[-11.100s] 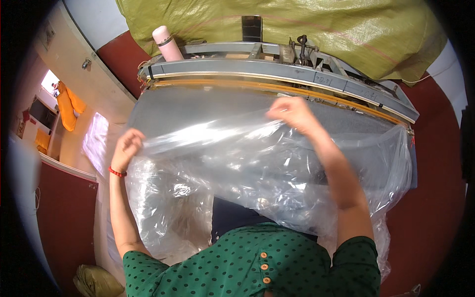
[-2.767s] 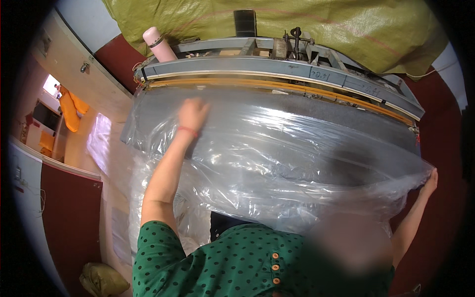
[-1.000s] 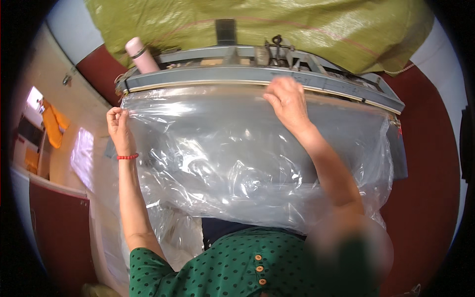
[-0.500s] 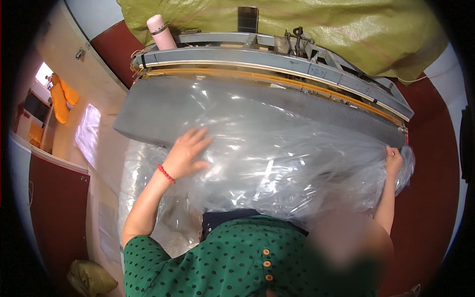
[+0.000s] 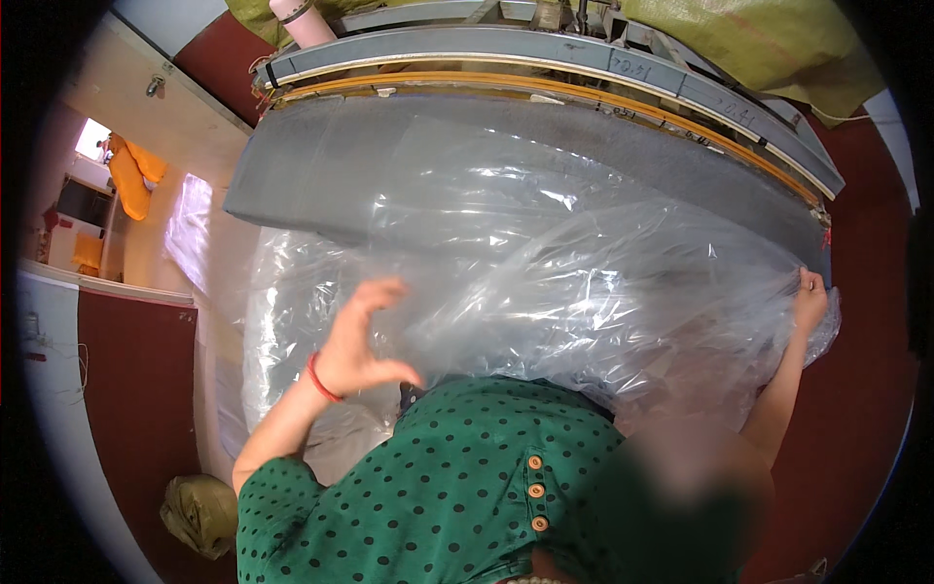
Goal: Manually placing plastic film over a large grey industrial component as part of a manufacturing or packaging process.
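A large clear plastic sheet (image 5: 545,263) drapes over the near side of a grey cloth-covered bench (image 5: 302,161) and hangs down towards my body. At its right end my right hand (image 5: 809,300) is closed in a pinch on the sheet's edge, beside the bench's right corner. My left hand (image 5: 362,341), with a red bead bracelet at the wrist, is open over the sheet's left part. Its thumb and fingers are spread apart, somewhat blurred. I cannot tell whether it touches the plastic.
Behind the bench runs a long grey metal bar (image 5: 467,47) with orange strips (image 5: 506,90) along it. A pink bottle (image 5: 304,21) stands at the back left. Yellow-green sheeting (image 5: 759,44) hangs behind. An open door (image 5: 146,97) is at left, a tied bag (image 5: 199,516) on the floor.
My left hand has drawn back towards my body, its fingers curving. The right hand keeps its pinch at the sheet's right edge. The whole view has tilted down, and the bench appears higher.
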The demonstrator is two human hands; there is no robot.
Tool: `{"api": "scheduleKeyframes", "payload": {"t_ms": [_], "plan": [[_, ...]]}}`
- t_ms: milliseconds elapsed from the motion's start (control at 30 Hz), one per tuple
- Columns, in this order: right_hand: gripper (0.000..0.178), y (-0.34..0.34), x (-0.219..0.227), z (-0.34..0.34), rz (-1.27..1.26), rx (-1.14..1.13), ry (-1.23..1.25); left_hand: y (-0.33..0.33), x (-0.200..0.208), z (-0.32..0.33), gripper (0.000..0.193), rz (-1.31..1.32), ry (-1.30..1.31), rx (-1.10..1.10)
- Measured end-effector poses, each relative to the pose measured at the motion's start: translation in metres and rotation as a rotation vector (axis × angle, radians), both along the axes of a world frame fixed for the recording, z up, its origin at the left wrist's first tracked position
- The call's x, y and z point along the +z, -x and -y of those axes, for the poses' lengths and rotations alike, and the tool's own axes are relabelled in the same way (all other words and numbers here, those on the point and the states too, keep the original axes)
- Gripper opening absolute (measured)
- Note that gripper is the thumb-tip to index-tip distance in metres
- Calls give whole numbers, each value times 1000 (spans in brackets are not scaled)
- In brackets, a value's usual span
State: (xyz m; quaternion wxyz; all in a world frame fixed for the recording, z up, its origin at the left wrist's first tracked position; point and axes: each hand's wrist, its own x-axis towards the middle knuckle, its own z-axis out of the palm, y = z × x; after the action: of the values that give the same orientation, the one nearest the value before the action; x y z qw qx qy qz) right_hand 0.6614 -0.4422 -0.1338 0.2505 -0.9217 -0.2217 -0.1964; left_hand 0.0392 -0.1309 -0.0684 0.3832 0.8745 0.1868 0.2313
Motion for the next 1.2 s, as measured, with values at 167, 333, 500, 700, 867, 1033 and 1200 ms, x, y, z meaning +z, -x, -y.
{"api": "scheduleKeyframes", "payload": {"t_ms": [167,333,500,700,867,1033,1200], "plan": [[32,5,0,-4,-13,26,-7,7,-36,55,78,-191,-373,222],[31,7,7,-3,-11,1,23,19,-64,19,43,-160,-393,398],[30,5,1,-1,20,19,-6,-34,-11,-48,22,698,847,803],[29,6,5,-5,-38,52,-39,-35,-18,-158,21,64,-162,670],[28,5,3,0,-32,41,-45,-73,-8,-163,27,-444,-563,504],[28,11,6,-5,4,34,-42,-72,-19,-186,32,-140,-393,333],[29,15,11,-7,5,35,-39,-78,-22,-196,28,77,167,312]]}}
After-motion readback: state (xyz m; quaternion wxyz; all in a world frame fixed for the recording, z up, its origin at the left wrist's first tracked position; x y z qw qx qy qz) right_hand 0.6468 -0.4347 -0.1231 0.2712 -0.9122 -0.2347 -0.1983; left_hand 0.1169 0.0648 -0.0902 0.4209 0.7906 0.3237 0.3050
